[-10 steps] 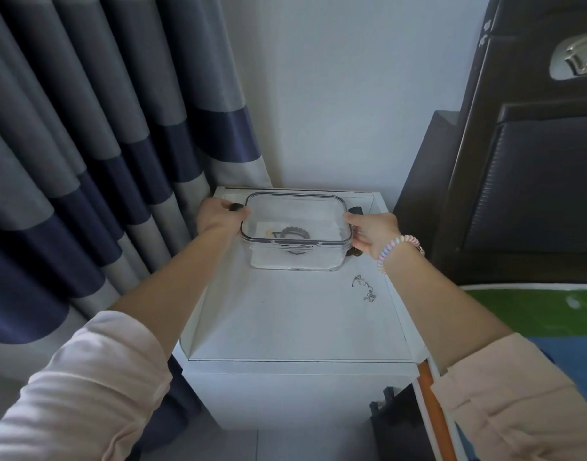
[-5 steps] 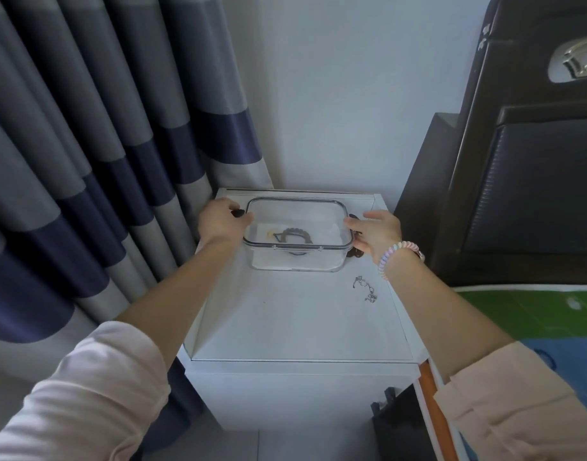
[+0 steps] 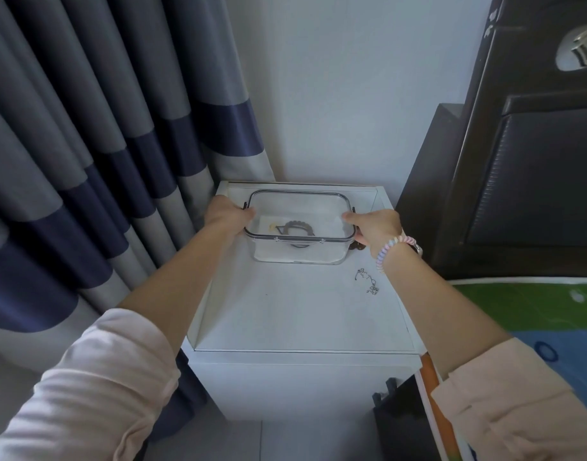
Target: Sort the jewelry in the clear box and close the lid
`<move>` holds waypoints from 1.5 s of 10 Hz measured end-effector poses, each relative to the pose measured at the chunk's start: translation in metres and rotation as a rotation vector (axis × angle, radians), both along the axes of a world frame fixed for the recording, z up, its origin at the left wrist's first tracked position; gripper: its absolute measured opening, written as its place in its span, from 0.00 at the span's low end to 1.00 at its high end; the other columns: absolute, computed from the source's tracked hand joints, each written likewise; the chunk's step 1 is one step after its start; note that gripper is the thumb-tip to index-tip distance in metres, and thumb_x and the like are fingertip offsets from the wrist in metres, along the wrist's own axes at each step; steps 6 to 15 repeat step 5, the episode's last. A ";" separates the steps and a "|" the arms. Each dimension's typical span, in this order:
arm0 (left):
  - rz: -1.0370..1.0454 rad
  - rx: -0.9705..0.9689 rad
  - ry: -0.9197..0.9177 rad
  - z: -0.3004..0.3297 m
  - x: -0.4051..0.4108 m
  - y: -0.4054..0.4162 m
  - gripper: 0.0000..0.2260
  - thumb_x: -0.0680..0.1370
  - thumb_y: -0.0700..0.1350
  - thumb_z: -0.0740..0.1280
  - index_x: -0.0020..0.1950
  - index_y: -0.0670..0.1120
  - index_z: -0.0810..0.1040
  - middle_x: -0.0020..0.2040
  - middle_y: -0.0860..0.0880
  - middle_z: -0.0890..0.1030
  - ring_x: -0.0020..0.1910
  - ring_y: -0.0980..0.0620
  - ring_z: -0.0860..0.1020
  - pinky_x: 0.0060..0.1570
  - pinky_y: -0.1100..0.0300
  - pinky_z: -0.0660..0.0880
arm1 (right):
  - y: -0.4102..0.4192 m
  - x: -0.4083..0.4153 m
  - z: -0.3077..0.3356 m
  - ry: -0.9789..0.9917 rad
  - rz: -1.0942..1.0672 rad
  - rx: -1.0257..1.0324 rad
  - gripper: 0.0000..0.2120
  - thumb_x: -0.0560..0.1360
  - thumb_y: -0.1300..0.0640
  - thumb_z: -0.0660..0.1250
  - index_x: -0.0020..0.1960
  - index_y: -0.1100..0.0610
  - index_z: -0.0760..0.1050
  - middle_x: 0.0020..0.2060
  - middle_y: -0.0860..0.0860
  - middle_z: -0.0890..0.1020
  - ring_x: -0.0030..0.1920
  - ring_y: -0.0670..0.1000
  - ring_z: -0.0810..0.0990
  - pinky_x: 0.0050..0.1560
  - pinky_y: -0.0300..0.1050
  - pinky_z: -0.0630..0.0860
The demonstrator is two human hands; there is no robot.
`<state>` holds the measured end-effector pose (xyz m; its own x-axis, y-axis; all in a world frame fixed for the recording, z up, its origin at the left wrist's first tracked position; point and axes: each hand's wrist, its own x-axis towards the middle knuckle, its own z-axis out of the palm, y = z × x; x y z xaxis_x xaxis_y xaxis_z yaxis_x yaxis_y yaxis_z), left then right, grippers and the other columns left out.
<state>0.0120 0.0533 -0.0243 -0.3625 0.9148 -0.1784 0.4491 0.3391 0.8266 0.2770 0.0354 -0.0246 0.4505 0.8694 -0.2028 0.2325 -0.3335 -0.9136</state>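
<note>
Hanging at the far left, a striped curtain (image 3: 96, 154) borders the white counter (image 3: 298, 314). The left hand (image 3: 226, 212) has its grip closed on the left end of the clear box (image 3: 298, 227) — the lid sits on top, and a dark beaded bracelet (image 3: 297, 227) lies inside, between the two grips. The right hand (image 3: 375, 227) clasps the box's right end. A thin silver chain (image 3: 366, 280) lies on the counter just below that grip — outside the box.

Left hand (image 3: 226, 212) and right hand (image 3: 375, 226) on opposite ends of the clear box (image 3: 298, 224) atop a white nightstand (image 3: 285, 314)
</note>
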 end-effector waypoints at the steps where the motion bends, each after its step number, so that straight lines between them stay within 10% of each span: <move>1: -0.001 -0.005 -0.013 -0.002 0.000 0.002 0.19 0.72 0.47 0.75 0.54 0.34 0.82 0.53 0.37 0.85 0.53 0.40 0.85 0.56 0.46 0.82 | -0.001 0.001 0.000 0.100 0.033 -0.017 0.15 0.60 0.55 0.79 0.37 0.64 0.78 0.33 0.60 0.82 0.36 0.56 0.81 0.51 0.63 0.81; 4: -0.054 0.064 0.242 0.001 0.007 -0.015 0.16 0.77 0.48 0.68 0.37 0.37 0.81 0.39 0.36 0.80 0.41 0.38 0.79 0.42 0.55 0.73 | -0.012 -0.010 0.005 -0.060 0.022 0.007 0.16 0.64 0.52 0.73 0.23 0.57 0.71 0.24 0.54 0.76 0.32 0.54 0.78 0.38 0.48 0.79; 5: -0.091 0.205 0.443 0.011 0.019 -0.030 0.18 0.78 0.49 0.66 0.61 0.37 0.79 0.59 0.37 0.82 0.59 0.38 0.79 0.56 0.52 0.76 | -0.023 -0.019 0.007 -0.247 0.073 0.140 0.11 0.71 0.51 0.69 0.43 0.58 0.83 0.40 0.57 0.84 0.46 0.59 0.82 0.45 0.46 0.76; 15: -0.091 0.205 0.443 0.011 0.019 -0.030 0.18 0.78 0.49 0.66 0.61 0.37 0.79 0.59 0.37 0.82 0.59 0.38 0.79 0.56 0.52 0.76 | -0.023 -0.019 0.007 -0.247 0.073 0.140 0.11 0.71 0.51 0.69 0.43 0.58 0.83 0.40 0.57 0.84 0.46 0.59 0.82 0.45 0.46 0.76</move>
